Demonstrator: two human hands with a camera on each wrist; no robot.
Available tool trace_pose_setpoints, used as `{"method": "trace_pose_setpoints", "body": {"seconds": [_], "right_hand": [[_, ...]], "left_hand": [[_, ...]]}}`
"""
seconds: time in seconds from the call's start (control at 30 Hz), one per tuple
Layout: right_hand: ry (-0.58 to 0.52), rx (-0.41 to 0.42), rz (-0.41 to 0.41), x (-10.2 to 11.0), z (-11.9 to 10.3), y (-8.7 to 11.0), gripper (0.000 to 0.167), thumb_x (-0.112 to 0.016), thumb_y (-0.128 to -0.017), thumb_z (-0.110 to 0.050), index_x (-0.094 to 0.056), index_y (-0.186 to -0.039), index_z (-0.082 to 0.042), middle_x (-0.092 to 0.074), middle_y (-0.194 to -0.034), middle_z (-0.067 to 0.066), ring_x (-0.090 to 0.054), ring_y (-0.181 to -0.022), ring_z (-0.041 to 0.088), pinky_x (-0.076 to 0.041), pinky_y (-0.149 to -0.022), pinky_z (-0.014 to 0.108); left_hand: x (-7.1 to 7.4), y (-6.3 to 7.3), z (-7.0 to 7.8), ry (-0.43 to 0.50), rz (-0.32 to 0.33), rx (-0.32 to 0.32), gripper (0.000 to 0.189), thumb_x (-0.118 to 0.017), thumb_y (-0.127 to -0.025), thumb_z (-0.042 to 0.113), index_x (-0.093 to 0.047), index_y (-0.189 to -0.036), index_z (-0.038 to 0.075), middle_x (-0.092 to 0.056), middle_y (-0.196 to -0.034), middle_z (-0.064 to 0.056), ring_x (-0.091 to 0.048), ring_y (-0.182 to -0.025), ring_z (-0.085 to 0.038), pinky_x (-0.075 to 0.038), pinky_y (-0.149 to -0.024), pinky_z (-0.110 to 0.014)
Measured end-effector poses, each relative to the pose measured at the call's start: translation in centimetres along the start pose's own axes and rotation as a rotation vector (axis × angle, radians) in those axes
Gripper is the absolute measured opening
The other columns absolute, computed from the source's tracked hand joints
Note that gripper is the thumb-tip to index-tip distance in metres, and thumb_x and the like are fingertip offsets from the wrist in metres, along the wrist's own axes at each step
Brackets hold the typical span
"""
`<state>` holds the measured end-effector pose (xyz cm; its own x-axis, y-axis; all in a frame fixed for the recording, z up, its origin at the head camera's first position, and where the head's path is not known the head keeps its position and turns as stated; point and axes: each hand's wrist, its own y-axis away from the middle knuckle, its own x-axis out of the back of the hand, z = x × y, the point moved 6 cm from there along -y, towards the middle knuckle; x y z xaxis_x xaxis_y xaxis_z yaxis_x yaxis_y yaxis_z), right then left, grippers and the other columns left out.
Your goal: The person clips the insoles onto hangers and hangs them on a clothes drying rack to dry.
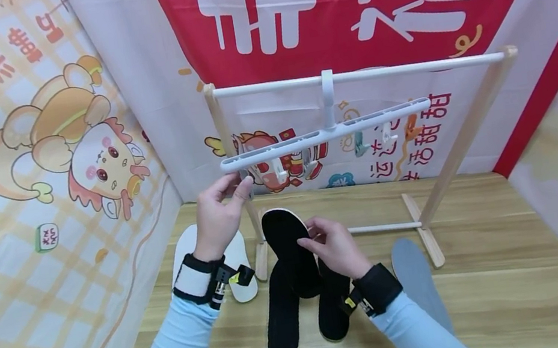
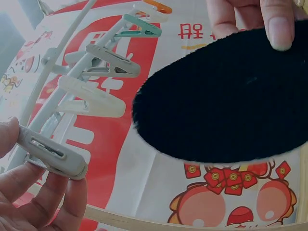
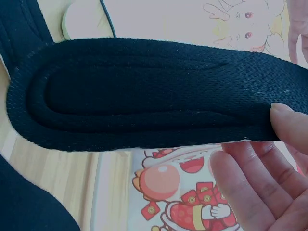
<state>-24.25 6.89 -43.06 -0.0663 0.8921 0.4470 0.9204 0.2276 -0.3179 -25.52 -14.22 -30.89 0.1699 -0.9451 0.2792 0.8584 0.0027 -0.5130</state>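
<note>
My left hand [image 1: 217, 217] pinches a grey clip [image 2: 53, 154] at the left end of a white clip hanger [image 1: 301, 142]. Thumb and fingertips lie on either side of the clip's handles. My right hand [image 1: 340, 246] grips a black insole [image 1: 290, 245] by its right edge, thumb on the dark face and fingers behind. The insole is held up with its rounded top below the hanger, near the left hand. In the left wrist view, the insole's end [image 2: 216, 101] is to the right of the clip, apart from it. Beyond hang white, grey, green and orange clips [image 2: 139, 26].
The hanger hooks over the top bar [image 1: 270, 86] of a wooden-legged rack [image 1: 462, 139]. Two more black insoles [image 1: 282, 319] lie on the wood-look surface [image 1: 521, 282] below. White insoles [image 1: 239, 265] are behind the left wrist, a grey insole [image 1: 419, 279] at right. Printed cloth walls surround the rack.
</note>
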Motion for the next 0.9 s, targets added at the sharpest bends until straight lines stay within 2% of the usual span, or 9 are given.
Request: {"method": "trace_pose_setpoints", "body": {"seconds": [0.33, 0.53, 0.9], "right_hand": [[-0.017, -0.024, -0.031, -1.4, 0.4, -1.6, 0.013, -0.075, -0.089, -0.01, -0.067, -0.099, -0.008, -0.068, -0.086, 0.0, -0.065, -0.078, 0.012, -0.056, -0.073, 0.029], [-0.02, -0.077, -0.019, -1.9, 1.4, -2.3, 0.015, -0.075, -0.089, -0.012, -0.067, -0.101, -0.008, -0.067, -0.088, 0.0, -0.064, -0.079, 0.013, -0.056, -0.074, 0.032], [-0.036, -0.12, -0.005, -2.1, 2.3, -3.5, 0.012, -0.075, -0.09, -0.014, -0.066, -0.096, -0.008, -0.066, -0.087, 0.001, -0.063, -0.082, 0.014, -0.054, -0.076, 0.032]], "left_hand": [[-0.7, -0.7, -1.5, 0.091, -0.066, 0.041, 0.038, -0.067, -0.097, 0.027, -0.067, -0.124, 0.0, -0.068, -0.121, -0.012, -0.066, -0.104, -0.021, -0.053, -0.089, -0.032], [-1.1, -1.0, -2.3, 0.13, -0.104, 0.076, 0.039, -0.065, -0.098, 0.026, -0.065, -0.127, 0.0, -0.064, -0.128, -0.012, -0.063, -0.112, -0.021, -0.051, -0.096, -0.035], [-1.3, -1.3, -3.0, 0.144, -0.124, 0.109, 0.04, -0.063, -0.099, 0.025, -0.064, -0.125, -0.005, -0.062, -0.129, -0.018, -0.061, -0.116, -0.023, -0.049, -0.099, -0.037]]}}
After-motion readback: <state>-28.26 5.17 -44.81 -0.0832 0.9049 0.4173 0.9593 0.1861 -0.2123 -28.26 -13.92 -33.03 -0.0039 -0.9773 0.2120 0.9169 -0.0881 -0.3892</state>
